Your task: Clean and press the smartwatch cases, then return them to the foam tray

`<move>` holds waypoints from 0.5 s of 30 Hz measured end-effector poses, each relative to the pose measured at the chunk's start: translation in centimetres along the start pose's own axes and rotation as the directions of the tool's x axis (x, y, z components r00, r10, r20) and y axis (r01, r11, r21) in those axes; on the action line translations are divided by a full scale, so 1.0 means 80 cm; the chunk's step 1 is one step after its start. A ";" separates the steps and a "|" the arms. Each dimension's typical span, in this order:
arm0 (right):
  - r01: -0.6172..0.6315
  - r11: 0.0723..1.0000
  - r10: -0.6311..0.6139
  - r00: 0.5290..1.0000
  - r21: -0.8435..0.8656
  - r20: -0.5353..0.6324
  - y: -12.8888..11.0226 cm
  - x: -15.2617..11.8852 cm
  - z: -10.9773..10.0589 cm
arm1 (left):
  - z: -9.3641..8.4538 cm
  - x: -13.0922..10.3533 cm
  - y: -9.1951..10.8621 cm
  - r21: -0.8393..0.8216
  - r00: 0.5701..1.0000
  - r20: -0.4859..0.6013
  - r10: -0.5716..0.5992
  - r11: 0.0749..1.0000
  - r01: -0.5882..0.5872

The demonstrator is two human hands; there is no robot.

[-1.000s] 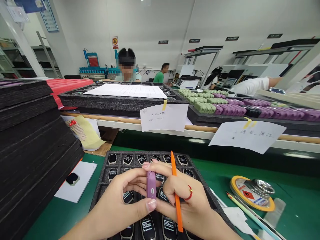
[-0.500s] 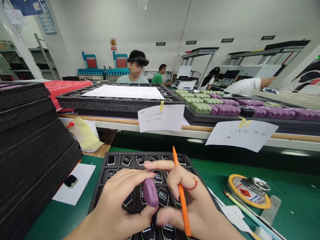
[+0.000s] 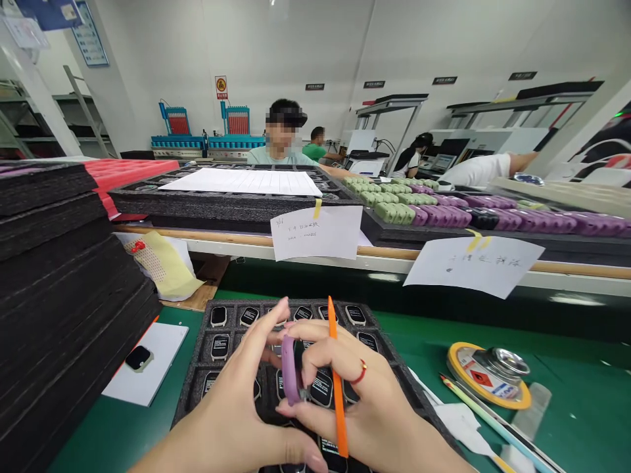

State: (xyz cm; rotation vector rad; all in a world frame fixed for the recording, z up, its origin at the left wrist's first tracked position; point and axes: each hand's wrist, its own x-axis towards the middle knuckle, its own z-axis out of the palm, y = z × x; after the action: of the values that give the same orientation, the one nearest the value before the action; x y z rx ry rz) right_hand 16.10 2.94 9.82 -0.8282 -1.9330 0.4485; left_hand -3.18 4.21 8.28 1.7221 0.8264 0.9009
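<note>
My right hand (image 3: 365,387) grips a purple smartwatch case (image 3: 290,371) by its edges, thumb below and fingers above. The case stands nearly on edge, its darker side facing right and partly covered by my fingers. Tucked between fingers of the same hand is an orange pointed stick (image 3: 337,387), tip up. My left hand (image 3: 246,387) is spread just left of the case, thumb held away from it; whether its fingertips touch the case I cannot tell. Below both hands lies a black foam tray (image 3: 197,368) with several square-faced smartwatches (image 3: 219,346) in its pockets.
At left rises a stack of black foam trays (image 3: 64,315); beside it, a watch (image 3: 138,358) lies on white paper (image 3: 160,368). An orange-rimmed can (image 3: 488,374) and pencil (image 3: 463,401) are at right. A shelf ahead bears purple and green cases (image 3: 444,215). A person (image 3: 276,154) sits opposite.
The purple case has turned to stand on edge and passed from my left hand's pinch into my right hand. My left thumb and fingers have spread. The orange stick has swung more upright.
</note>
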 end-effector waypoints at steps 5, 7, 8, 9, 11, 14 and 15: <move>0.163 0.980 -0.164 0.986 -0.114 0.003 0.000 0.005 0.001 | 0.003 0.010 0.000 -0.465 0.977 0.094 -0.192 0.859 0.214; 0.184 0.976 -0.183 0.983 -0.114 0.016 0.000 0.006 0.001 | 0.008 0.015 -0.001 -0.578 0.955 0.109 -0.275 0.764 0.286; 0.187 0.976 -0.185 0.982 -0.108 0.027 0.000 0.007 0.000 | 0.010 0.017 -0.002 -0.630 0.943 0.133 -0.304 0.709 0.317; 0.185 0.978 -0.183 0.983 -0.094 0.031 0.001 0.007 0.000 | 0.012 0.019 -0.002 -0.675 0.936 0.164 -0.313 0.656 0.337; 0.169 0.984 -0.168 0.985 -0.051 0.027 0.003 0.006 -0.001 | 0.013 0.021 -0.001 -0.735 0.933 0.216 -0.290 0.580 0.350; 0.155 0.988 -0.155 0.988 0.020 0.008 0.006 0.004 -0.001 | 0.013 0.021 0.001 -0.757 0.948 0.228 -0.223 0.572 0.317; 0.149 0.988 -0.150 0.989 0.037 0.007 0.007 0.004 -0.001 | 0.013 0.021 0.001 -0.751 0.952 0.224 -0.210 0.586 0.306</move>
State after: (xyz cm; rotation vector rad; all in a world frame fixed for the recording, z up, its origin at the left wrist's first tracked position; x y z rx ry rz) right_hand 16.27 3.53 9.69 -0.6531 -1.9734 0.3968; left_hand -1.45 5.14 8.45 0.8305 0.4648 0.7805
